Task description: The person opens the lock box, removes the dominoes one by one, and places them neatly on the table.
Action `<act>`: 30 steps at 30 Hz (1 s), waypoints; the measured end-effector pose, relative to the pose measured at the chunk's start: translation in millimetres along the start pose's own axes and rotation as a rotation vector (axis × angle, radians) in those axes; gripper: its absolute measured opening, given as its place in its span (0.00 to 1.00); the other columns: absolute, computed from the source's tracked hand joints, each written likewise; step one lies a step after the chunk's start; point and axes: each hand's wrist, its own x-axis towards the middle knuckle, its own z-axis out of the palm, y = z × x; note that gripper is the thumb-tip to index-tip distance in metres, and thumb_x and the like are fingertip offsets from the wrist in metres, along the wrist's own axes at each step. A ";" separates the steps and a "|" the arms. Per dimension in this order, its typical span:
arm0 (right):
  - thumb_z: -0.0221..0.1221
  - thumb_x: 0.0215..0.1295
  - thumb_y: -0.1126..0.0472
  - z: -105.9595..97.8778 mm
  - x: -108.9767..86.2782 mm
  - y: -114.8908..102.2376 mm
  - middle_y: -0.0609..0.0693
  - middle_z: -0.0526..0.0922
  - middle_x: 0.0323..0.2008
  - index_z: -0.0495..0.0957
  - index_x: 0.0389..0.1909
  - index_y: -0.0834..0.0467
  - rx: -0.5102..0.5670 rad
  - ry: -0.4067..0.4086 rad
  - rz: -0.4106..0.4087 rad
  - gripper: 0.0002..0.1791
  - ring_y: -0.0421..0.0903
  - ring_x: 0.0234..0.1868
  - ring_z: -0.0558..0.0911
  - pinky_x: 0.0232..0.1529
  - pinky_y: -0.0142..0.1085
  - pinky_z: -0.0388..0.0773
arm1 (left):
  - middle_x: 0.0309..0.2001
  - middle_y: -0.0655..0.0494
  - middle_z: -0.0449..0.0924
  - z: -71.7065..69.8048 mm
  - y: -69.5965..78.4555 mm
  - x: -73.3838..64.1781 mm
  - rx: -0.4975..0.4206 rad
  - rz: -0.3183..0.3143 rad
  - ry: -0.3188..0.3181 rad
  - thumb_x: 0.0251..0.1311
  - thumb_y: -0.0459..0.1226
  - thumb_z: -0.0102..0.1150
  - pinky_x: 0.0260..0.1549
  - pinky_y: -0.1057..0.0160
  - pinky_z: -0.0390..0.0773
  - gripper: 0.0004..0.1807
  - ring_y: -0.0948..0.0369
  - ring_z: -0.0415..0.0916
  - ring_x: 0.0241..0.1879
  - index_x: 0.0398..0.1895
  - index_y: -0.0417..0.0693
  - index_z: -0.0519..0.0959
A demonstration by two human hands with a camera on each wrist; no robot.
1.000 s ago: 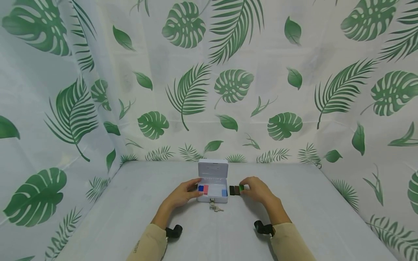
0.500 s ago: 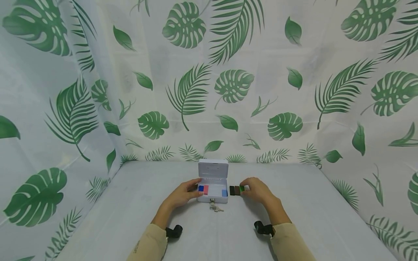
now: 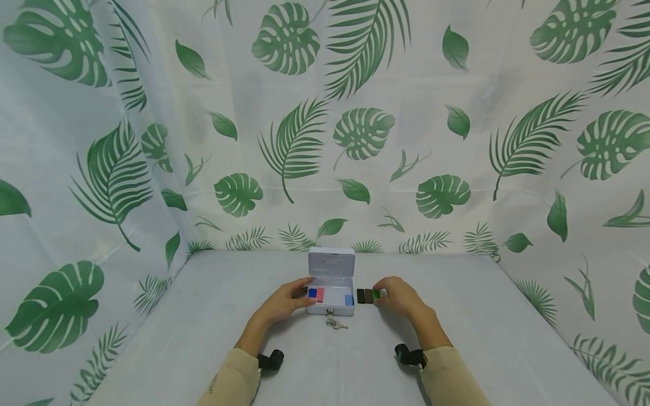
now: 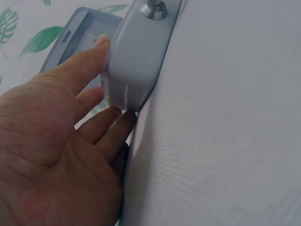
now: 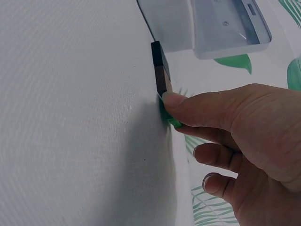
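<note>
A small pale cash box (image 3: 343, 310) stands with its lid (image 3: 332, 264) raised. Inside it, a dark blue block (image 3: 312, 293) and a pink block (image 3: 320, 295) lie at the left, and a light blue block (image 3: 348, 300) at the right. My left hand (image 3: 281, 301) grips the box's left end, thumb at the rim and fingers against the side wall (image 4: 117, 96). To the right of the box, my right hand (image 3: 401, 296) pinches a green block (image 5: 175, 123) between thumb and finger. That block stands beside a brown block (image 3: 368, 296) and a black block (image 3: 361, 296).
Keys (image 3: 337, 325) hang from the lock (image 4: 155, 10) on the box's front. A white cloth covers the table (image 3: 335, 372). Behind it and at the sides hang leaf-patterned sheets (image 3: 304, 214).
Almost nothing differs. My right hand shifts very slightly at the green block; my left hand and the box stay where they were.
</note>
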 end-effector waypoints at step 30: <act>0.74 0.57 0.65 0.6 -2.3 -0.1 0.59 0.88 0.52 0.88 0.47 0.61 -0.008 -0.010 0.009 0.15 0.62 0.61 0.82 0.65 0.59 0.75 | 0.77 0.42 0.67 -0.1 1.1 -1.3 0.003 0.013 -0.009 0.69 0.50 0.66 0.75 0.40 0.63 0.39 0.44 0.64 0.77 0.79 0.49 0.66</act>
